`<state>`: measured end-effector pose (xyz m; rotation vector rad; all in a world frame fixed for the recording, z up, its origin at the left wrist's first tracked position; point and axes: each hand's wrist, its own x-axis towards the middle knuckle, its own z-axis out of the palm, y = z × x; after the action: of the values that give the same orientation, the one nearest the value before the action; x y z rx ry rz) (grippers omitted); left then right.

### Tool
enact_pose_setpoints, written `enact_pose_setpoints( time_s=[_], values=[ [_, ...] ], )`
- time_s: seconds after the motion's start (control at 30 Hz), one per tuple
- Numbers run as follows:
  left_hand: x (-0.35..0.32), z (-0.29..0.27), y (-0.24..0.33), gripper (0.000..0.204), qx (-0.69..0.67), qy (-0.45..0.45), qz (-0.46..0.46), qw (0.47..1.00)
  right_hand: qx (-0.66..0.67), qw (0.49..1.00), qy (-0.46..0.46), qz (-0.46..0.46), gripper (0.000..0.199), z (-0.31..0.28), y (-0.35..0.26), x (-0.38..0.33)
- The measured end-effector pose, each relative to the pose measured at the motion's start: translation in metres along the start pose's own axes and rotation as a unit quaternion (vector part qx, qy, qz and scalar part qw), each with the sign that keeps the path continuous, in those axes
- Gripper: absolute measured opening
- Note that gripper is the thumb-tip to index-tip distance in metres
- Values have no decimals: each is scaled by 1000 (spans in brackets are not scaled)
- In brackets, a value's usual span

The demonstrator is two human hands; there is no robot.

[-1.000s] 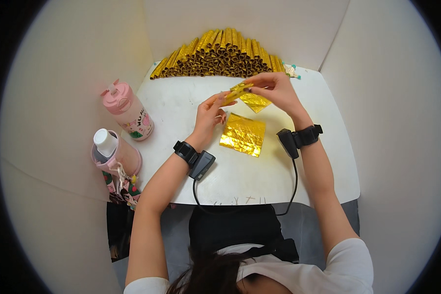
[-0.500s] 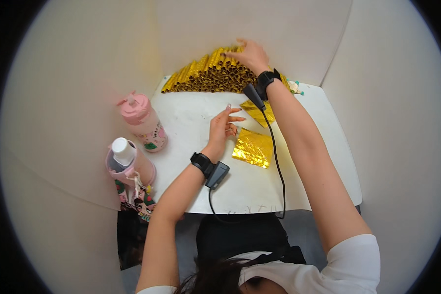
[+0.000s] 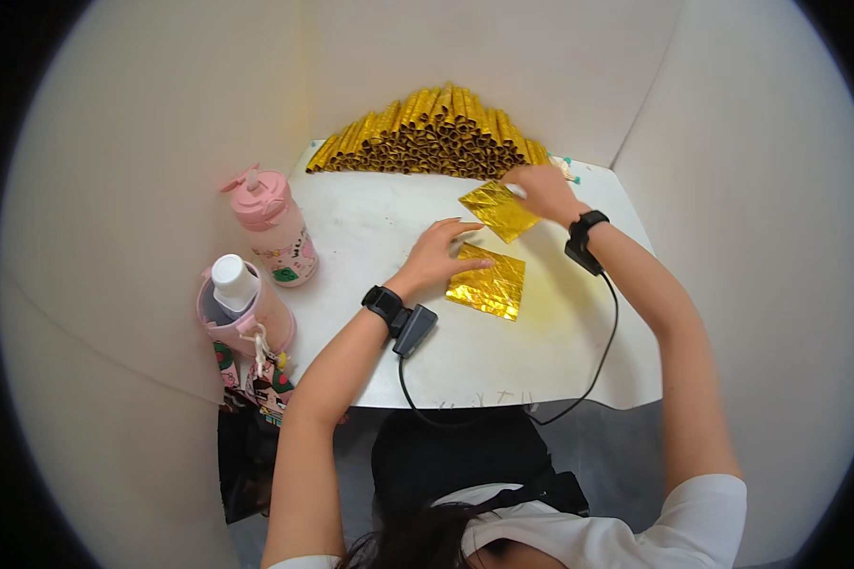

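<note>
White walls ring the table where we see two gold sheets: the near sheet below our left hand, thumb and fingers spread, nothing visibly held; the far sheet at our right hand, its fingers curled, their grip impossible to tell. Ours looks like the picking-up step, calling for a light edge pinch. Beyond rises a pile of gold rolls; a pink bottle stands left.

Left grip, right grip at gold sheets; rolls behind
</note>
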<state>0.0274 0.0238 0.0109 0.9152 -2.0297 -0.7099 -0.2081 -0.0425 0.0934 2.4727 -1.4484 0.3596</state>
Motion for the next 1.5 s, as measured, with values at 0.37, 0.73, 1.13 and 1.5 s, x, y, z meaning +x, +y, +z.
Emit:
enact_pose_setpoints(
  time_s=[0.37, 0.73, 1.13, 1.5],
  values=[
    [-1, 2, -14, 47, 147, -31, 6, 989, -63, 959, -251, -114, 74, -25, -52, -107],
    [-18, -11, -17, 40, -13, 127, 7, 992, -80, 974, -210, -38, 72, -3, -41, -101],
    [-39, -37, -43, 52, 292, 131, -129, 939, -67, 984, -146, -72, 47, 31, -42, -69],
    [-35, -45, -30, 45, 99, 120, -181, 971, -84, 991, -56, -87, 11, 15, -34, -79]
  ],
)
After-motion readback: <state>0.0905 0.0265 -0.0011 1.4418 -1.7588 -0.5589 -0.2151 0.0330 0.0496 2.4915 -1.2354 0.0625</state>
